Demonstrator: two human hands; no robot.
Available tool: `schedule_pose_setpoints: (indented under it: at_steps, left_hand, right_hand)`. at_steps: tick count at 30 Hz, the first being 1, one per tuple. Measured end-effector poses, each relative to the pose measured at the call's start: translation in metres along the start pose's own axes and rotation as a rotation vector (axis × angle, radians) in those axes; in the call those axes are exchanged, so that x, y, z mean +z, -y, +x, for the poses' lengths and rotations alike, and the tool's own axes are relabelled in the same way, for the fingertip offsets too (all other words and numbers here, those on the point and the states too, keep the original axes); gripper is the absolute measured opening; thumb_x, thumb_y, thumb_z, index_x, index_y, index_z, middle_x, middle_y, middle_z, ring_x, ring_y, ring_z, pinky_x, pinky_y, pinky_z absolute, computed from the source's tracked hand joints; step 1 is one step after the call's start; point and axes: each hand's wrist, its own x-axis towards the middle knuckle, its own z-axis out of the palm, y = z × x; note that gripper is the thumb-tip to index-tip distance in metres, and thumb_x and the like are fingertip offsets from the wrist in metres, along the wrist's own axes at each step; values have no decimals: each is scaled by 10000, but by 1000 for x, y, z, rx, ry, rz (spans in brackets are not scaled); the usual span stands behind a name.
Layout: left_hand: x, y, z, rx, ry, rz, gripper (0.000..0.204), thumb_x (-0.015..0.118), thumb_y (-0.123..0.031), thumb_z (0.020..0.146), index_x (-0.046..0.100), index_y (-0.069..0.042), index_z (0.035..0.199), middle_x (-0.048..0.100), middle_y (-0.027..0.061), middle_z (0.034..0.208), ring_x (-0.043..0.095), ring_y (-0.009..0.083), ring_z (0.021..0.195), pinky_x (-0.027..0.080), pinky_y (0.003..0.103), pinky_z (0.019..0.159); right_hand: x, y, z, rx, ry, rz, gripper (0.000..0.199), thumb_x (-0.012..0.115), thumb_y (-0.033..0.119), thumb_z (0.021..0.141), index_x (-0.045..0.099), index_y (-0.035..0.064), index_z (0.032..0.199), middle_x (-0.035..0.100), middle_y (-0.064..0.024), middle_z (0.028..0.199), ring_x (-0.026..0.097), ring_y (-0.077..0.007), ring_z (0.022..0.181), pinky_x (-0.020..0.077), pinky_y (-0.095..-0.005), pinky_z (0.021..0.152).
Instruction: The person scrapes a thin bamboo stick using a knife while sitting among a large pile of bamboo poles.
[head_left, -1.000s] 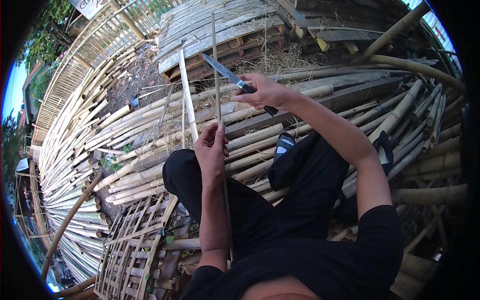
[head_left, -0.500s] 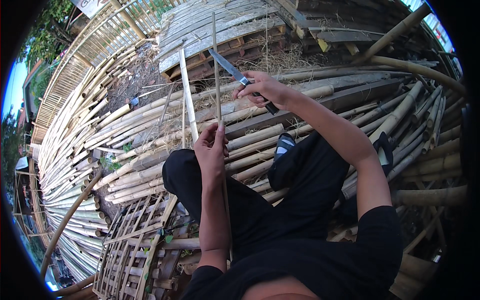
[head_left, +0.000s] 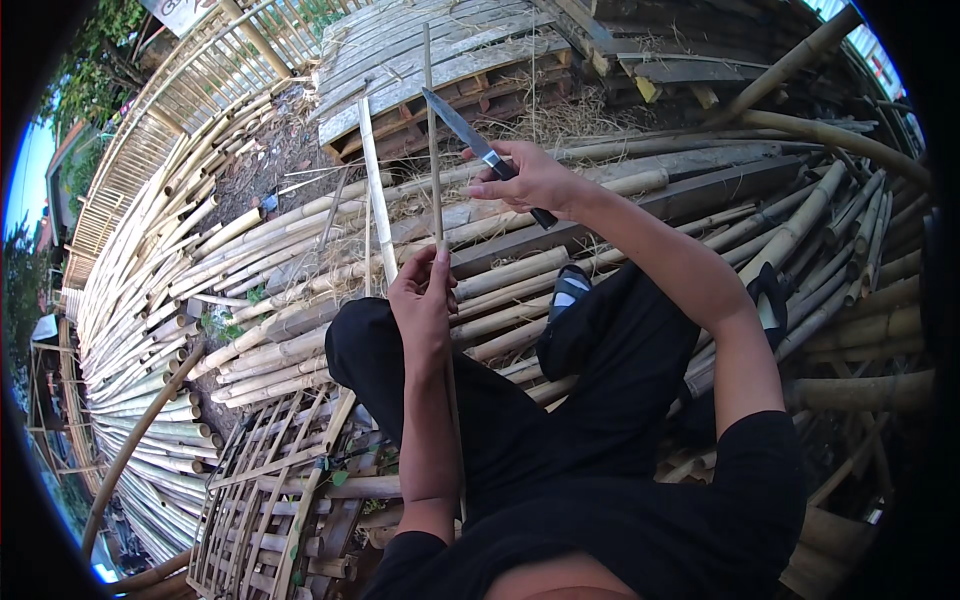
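My left hand (head_left: pixel 424 290) pinches a long, thin bamboo strip (head_left: pixel 435 170) between thumb and fingers. The strip stands nearly upright in view, running from beside my left forearm up past the pallet. My right hand (head_left: pixel 530 182) is closed around the black handle of a knife (head_left: pixel 462 132). Its grey blade points up and left, with the tip close to the strip; whether they touch I cannot tell. To the left of the held strip, a wider pale bamboo slat (head_left: pixel 376 190) leans with its lower end by my left knee.
Several bamboo poles (head_left: pixel 250 240) lie spread to the left and under my legs. A weathered wooden pallet (head_left: pixel 450 55) stands ahead. A bamboo lattice panel (head_left: pixel 260 500) is at the lower left. Thick poles (head_left: pixel 800 65) slant across the upper right.
My right hand's grip has shifted slightly, and the knife tip has moved a little right and up. The left hand and the bamboo strip look almost still.
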Motion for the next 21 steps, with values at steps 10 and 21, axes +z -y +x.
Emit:
schedule_pose_setpoints:
  at_steps: [10,21]
  left_hand:
    - [1,0,0,1,1,-2,285,621,-188,922,588,34,1098,546,2,698,454,28,506,357,171,422]
    - [-7,-9,5,-6,137,-352,175,559,-168,952,583,3,918,427,-23,568,419,78,446,507,323,749]
  right_hand:
    - [-2,0,2,2,-33,14,490,621,67,901,408,31,1341,666,-106,882,385,-15,446,274,-193,392]
    - [12,-7,-3,15,-21,-33,521,709,63,831,461,19,1287,568,19,735,417,-16,473,298,-194,398]
